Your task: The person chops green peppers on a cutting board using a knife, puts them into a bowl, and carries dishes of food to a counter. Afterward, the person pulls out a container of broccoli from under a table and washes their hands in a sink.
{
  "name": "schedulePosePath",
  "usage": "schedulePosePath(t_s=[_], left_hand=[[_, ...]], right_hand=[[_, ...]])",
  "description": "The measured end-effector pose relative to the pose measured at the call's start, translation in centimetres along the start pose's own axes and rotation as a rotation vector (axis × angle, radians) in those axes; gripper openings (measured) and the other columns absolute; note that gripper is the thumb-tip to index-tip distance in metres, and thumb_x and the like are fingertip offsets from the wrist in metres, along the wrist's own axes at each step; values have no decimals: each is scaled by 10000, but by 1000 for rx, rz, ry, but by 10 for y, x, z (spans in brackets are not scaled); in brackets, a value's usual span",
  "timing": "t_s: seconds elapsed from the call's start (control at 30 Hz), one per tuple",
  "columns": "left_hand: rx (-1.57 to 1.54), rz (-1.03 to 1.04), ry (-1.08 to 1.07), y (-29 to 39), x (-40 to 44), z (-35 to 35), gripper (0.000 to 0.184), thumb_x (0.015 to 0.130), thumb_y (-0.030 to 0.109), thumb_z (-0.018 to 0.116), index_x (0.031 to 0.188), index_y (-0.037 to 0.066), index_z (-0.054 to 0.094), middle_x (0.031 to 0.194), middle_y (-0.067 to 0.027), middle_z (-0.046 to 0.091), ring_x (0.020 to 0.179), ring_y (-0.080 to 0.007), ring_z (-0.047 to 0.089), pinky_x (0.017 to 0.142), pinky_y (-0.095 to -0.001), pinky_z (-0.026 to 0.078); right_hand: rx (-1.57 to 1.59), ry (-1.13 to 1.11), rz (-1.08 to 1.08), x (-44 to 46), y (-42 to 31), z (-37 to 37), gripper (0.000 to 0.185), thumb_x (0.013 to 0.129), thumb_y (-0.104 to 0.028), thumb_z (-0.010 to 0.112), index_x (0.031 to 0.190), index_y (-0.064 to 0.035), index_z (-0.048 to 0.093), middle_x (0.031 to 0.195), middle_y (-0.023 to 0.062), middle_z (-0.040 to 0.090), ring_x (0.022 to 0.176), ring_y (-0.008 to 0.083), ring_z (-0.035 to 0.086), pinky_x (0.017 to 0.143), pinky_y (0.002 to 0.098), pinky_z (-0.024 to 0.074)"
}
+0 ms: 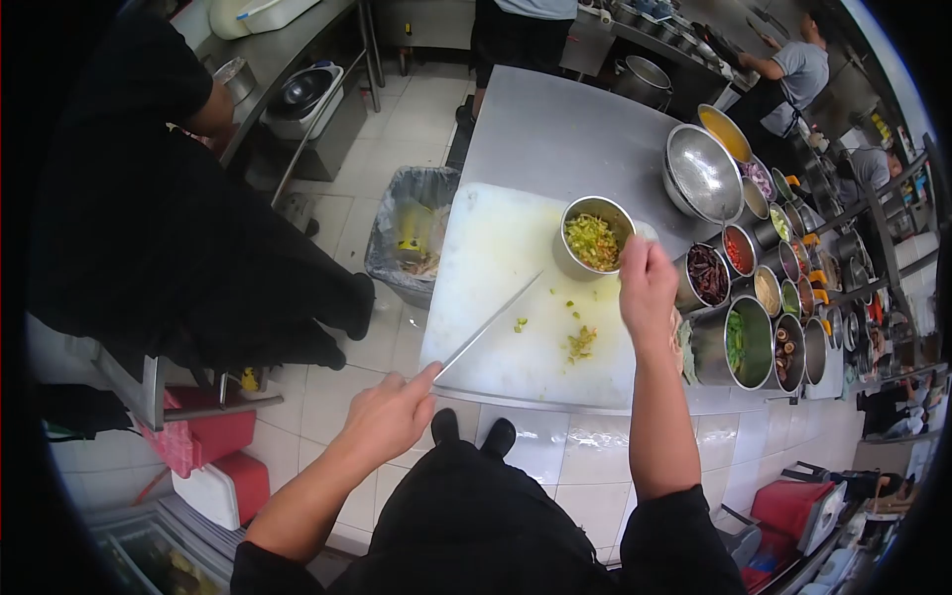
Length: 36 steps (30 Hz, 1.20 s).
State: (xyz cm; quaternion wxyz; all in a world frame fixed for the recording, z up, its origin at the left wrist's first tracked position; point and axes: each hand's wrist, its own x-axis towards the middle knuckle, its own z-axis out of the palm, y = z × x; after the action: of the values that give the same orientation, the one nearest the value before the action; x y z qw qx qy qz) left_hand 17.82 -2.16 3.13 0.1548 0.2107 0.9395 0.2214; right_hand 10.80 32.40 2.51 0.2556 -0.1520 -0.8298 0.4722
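Observation:
My left hand (389, 415) is closed around the handle of a knife (488, 325), whose thin blade slants up and right over the white cutting board (486, 223). With closed fingers, my right hand (648, 288) grips the right side of a round metal container (573, 262). Chopped green pieces (593, 241) with some reddish bits fill much of this container. Below it on the board lies a small pile of chopped bits (581, 343), with a few loose green pieces (521, 324) scattered nearby. The knife's handle is hidden in my fingers.
Metal containers of dried chillies (707, 275), green vegetables (736, 342) and mushrooms (784, 355) line the right side. A colander (704, 171) sits behind them. Left of the steel table (540, 119) stands a lined bin (382, 238). A person in black (149, 248) is at left; others work farther back.

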Motion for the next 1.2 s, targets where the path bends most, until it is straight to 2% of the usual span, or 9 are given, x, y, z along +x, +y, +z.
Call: schedulePosePath(t_s=[0.23, 0.3, 0.37, 0.6, 0.7, 0.8, 0.93, 1.13, 1.2], left_hand=[[221, -47, -61, 13, 25, 30, 462, 909, 281, 599, 1363, 245, 522, 878, -174, 576, 696, -342, 637, 651, -458, 527], [269, -62, -105, 21, 20, 41, 467, 911, 284, 598, 1369, 262, 512, 902, -168, 575, 699, -340, 642, 655, -459, 532], [248, -1, -154, 31, 13, 37, 453, 914, 289, 598, 1358, 244, 522, 901, -164, 582, 700, -340, 646, 655, -459, 535], [-104, 108, 51, -7, -6, 42, 310, 949, 253, 523, 1212, 100, 581, 778, -123, 628, 624, -286, 646, 600, -413, 524], [-555, -435, -218, -9, -15, 33, 287, 969, 243, 472, 1164, 55, 566, 748, -101, 619, 553, -213, 613, 575, -375, 512], [-663, -575, -227, -12, -24, 34, 282, 982, 241, 440, 1128, 26, 548, 725, -75, 576, 513, -159, 570, 555, -334, 504], [-780, -579, -234, -14, -32, 52, 279, 991, 250, 427, 1111, 19, 530, 733, -78, 565, 514, -150, 562, 533, -302, 500], [-749, -459, -265, 35, -12, 74, 326, 997, 278, 417, 1171, 19, 514, 724, -79, 556, 510, -154, 553, 550, -305, 510], [-693, -455, -345, 41, -1, 72, 349, 995, 289, 414, 1202, 24, 510, 725, -82, 557, 505, -158, 548, 561, -314, 513]], right_hand=[[-594, -113, -222, -36, 86, 14, 136, 874, -112, 615, 911, 5, 673, 948, 204, 617, 878, 360, 600, 747, 453, 488], [-523, -232, -205, -40, 91, 9, 167, 835, -62, 599, 967, -6, 685, 976, 206, 604, 915, 383, 574, 789, 468, 484], [-404, -383, -181, -47, 88, 0, 190, 835, -59, 596, 994, -8, 686, 972, 205, 597, 902, 381, 569, 794, 465, 482], [-711, -175, -221, -43, 90, -18, 229, 813, -38, 578, 1021, -12, 672, 989, 197, 601, 927, 387, 548, 811, 460, 475], [-713, -439, -244, -61, 86, -1, 218, 812, -43, 578, 1006, 4, 665, 992, 207, 596, 935, 392, 545, 836, 464, 473], [-427, -420, -202, -76, 60, -1, 199, 824, -57, 561, 977, 28, 658, 1005, 214, 591, 957, 399, 539, 860, 467, 472], [-677, -178, -248, -38, 88, -5, 217, 837, -72, 548, 1010, 21, 639, 1088, 220, 562, 987, 403, 526, 862, 466, 475], [-611, -669, -310, -59, 83, -6, 287, 820, -94, 590, 1081, 16, 639, 1091, 228, 551, 1014, 391, 518, 912, 450, 460], [-508, -673, -273, -67, 69, -22, 338, 803, -131, 640, 1110, 9, 628, 1108, 217, 541, 1036, 393, 510, 933, 435, 456]])
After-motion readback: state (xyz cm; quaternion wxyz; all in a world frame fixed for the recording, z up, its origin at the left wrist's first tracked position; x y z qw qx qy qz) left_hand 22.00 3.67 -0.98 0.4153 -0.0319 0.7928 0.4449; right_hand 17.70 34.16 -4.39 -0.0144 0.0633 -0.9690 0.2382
